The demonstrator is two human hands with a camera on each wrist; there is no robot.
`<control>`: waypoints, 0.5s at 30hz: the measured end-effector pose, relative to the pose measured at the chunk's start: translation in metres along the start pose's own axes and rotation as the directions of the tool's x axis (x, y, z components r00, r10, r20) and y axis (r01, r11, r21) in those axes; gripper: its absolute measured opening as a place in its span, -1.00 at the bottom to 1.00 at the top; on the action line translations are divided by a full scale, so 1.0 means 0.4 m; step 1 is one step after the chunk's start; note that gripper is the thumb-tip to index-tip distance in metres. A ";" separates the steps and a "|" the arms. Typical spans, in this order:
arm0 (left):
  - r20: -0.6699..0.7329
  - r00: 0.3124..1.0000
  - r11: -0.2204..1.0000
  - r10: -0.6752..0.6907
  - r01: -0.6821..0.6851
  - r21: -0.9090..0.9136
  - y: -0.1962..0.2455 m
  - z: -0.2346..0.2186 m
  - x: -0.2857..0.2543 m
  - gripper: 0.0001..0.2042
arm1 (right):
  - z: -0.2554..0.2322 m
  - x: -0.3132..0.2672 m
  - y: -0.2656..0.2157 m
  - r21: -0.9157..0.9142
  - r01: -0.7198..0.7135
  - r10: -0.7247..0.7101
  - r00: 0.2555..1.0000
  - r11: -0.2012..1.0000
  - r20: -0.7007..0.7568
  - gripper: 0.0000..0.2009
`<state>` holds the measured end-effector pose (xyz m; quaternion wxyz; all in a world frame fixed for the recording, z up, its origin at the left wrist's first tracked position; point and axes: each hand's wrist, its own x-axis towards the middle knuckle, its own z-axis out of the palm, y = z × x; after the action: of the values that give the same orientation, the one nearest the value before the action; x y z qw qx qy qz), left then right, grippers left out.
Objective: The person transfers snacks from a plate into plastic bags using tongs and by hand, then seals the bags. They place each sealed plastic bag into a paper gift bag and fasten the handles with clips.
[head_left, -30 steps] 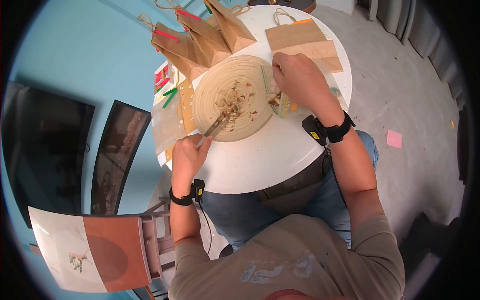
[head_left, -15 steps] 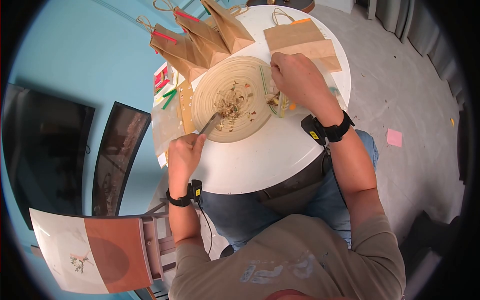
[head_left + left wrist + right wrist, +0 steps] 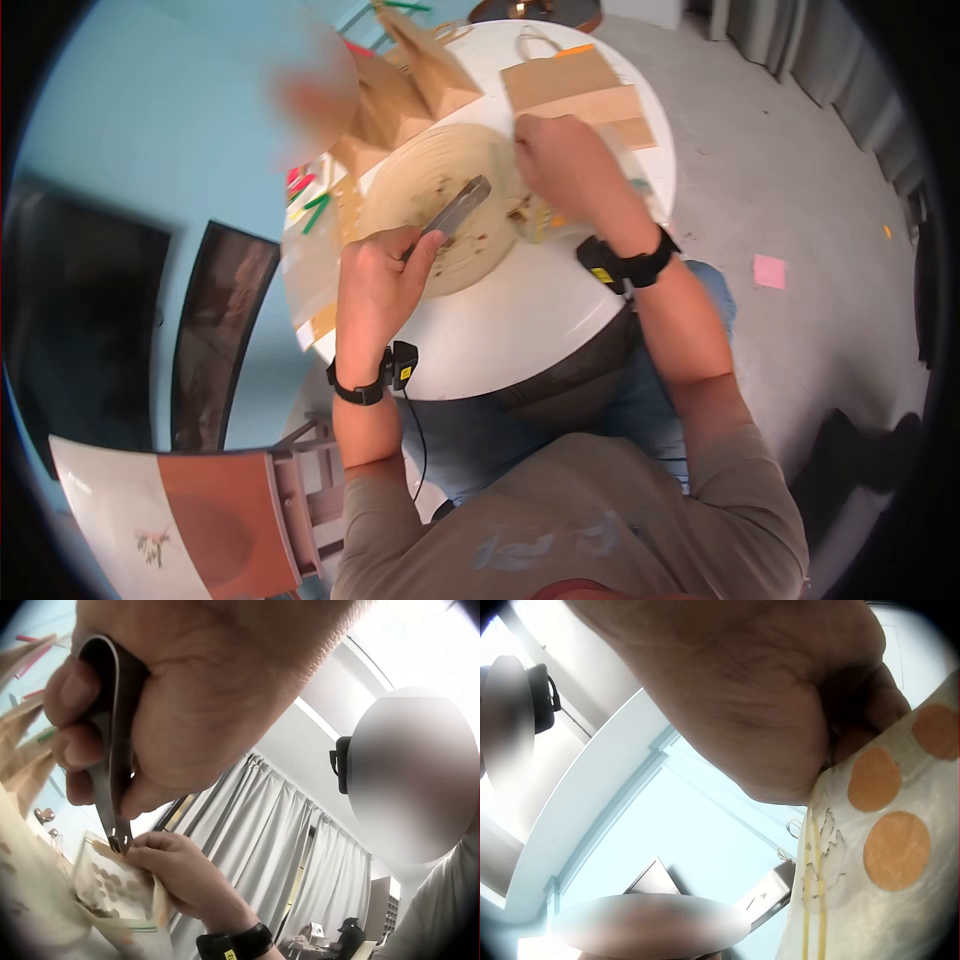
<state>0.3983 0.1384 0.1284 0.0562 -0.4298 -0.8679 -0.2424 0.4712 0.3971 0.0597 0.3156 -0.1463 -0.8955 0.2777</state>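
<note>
My left hand [image 3: 375, 285] grips metal tongs [image 3: 460, 207], their tips pointing up and right over the round coiled plate [image 3: 480, 262]. In the left wrist view the two tips sit close together, near the mouth of a see-through zip bag [image 3: 112, 889]. My right hand [image 3: 572, 172] pinches the bag's upper edge and holds it up at the plate's right side. Orange round spots [image 3: 896, 851] show on the bag in the right wrist view. Small dried bits [image 3: 415, 207] lie scattered on the plate, blurred now.
Brown paper bags [image 3: 445, 75] stand behind the plate. Another paper bag [image 3: 575, 85] lies flat at the table's back right. Green strips [image 3: 316, 213] and clear packets are at the left edge. The white round table [image 3: 500, 340] ends just before the person's lap.
The tongs have risen from the bits at the plate's lower left and swung right towards the bag. My right hand keeps its hold on the bag. The head view has shifted slightly.
</note>
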 end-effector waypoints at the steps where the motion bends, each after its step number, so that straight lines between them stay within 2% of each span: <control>1: -0.002 0.996 0.996 0.084 -0.084 -0.013 0.020 0.024 0.015 -0.70 | -0.001 -0.001 0.009 -0.004 0.015 -0.015 1.000 1.000 -0.017 -0.84; 2: 0.003 0.992 0.990 0.122 -0.122 -0.064 0.032 0.047 0.028 -0.70 | -0.008 0.002 0.007 -0.024 0.002 -0.001 0.999 1.000 0.037 -0.85; 3: 0.020 0.991 0.991 0.130 -0.129 -0.041 0.032 0.063 0.036 -0.71 | -0.011 0.006 -0.001 -0.053 -0.022 0.027 0.996 0.998 0.084 -0.86; 5: 0.059 0.981 0.982 0.184 -0.186 0.023 0.041 0.088 0.050 -0.73 | -0.012 0.000 -0.001 -0.048 0.018 -0.015 0.998 0.999 0.053 -0.89; 6: 0.026 0.984 0.984 0.177 -0.178 0.012 0.047 0.102 0.050 -0.72 | -0.024 -0.004 -0.007 -0.027 0.002 -0.001 1.000 1.000 0.018 -0.89; 7: -0.018 0.969 0.967 0.248 -0.246 0.066 0.048 0.105 0.052 -0.72 | -0.030 -0.006 -0.010 0.013 -0.003 0.003 1.000 1.000 -0.018 -0.89; 8: -0.017 0.986 0.986 0.166 -0.166 -0.020 0.035 0.116 0.052 -0.71 | -0.038 -0.009 -0.008 0.023 0.000 0.001 1.000 1.000 -0.028 -0.89; 9: -0.016 0.983 0.982 0.186 -0.186 -0.042 0.043 0.114 0.048 -0.71 | -0.044 -0.011 -0.006 0.045 0.010 -0.009 0.999 0.999 -0.034 -0.89; 11: 0.008 0.996 0.996 0.090 -0.089 -0.030 0.052 0.089 0.043 -0.71 | -0.040 -0.015 0.003 0.039 0.016 -0.015 1.000 0.999 -0.026 -0.89; 12: 0.007 0.996 0.995 0.090 -0.090 -0.033 0.045 0.082 0.042 -0.71 | -0.040 -0.014 0.000 0.054 0.034 -0.033 0.999 0.998 -0.008 -0.90; 14: 0.055 0.993 0.993 -0.101 0.098 0.061 0.010 0.054 0.028 -0.69 | -0.031 -0.019 0.001 0.046 0.036 -0.034 0.999 0.998 -0.037 -0.89; 15: 0.045 0.992 0.990 -0.121 0.117 0.082 -0.016 0.048 0.021 -0.69 | -0.023 -0.019 0.002 0.035 0.038 -0.036 0.997 0.999 -0.070 -0.89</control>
<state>0.3901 0.1501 0.1119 0.0368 -0.3807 -0.9021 -0.1998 0.4831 0.3981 0.0617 0.3543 -0.1337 -0.8813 0.2826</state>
